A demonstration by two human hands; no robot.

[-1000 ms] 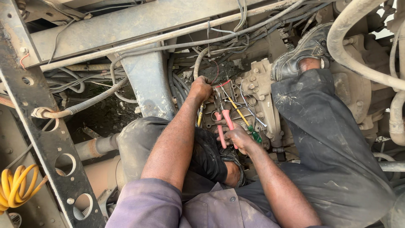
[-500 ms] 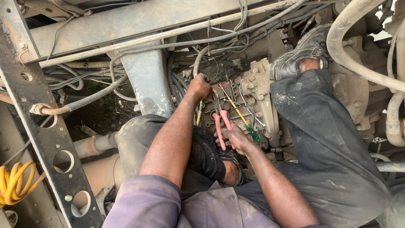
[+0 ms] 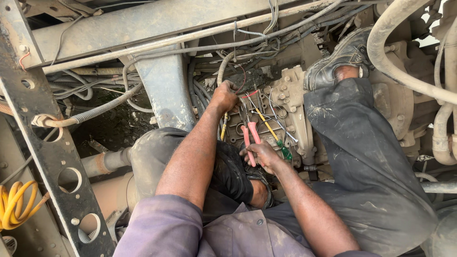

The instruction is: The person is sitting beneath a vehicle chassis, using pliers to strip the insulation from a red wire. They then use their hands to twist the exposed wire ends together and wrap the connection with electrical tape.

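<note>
My left hand [image 3: 224,96] is closed around a bundle of thin wires against the dusty metal gearbox housing [image 3: 290,102], just under a curved grey hose. My right hand [image 3: 261,155] grips the red handles of a pair of pliers [image 3: 248,135], whose jaws point up toward the wires near my left hand. A screwdriver [image 3: 273,133] with a yellow shaft and green handle lies slanted on the housing right beside the pliers. Loose red, grey and yellow wires hang between the two hands.
My legs in grey trousers spread either side, the right boot [image 3: 335,62] braced on the machinery. A black perforated frame rail [image 3: 50,157] runs down the left, with coiled yellow cable [image 3: 14,207] beside it. Thick pale hoses [image 3: 404,71] curve at right; a steel crossbeam [image 3: 143,24] spans above.
Both hands hold nearly the same spots. The pliers have shifted slightly in my right hand, and the view has drifted a little.
</note>
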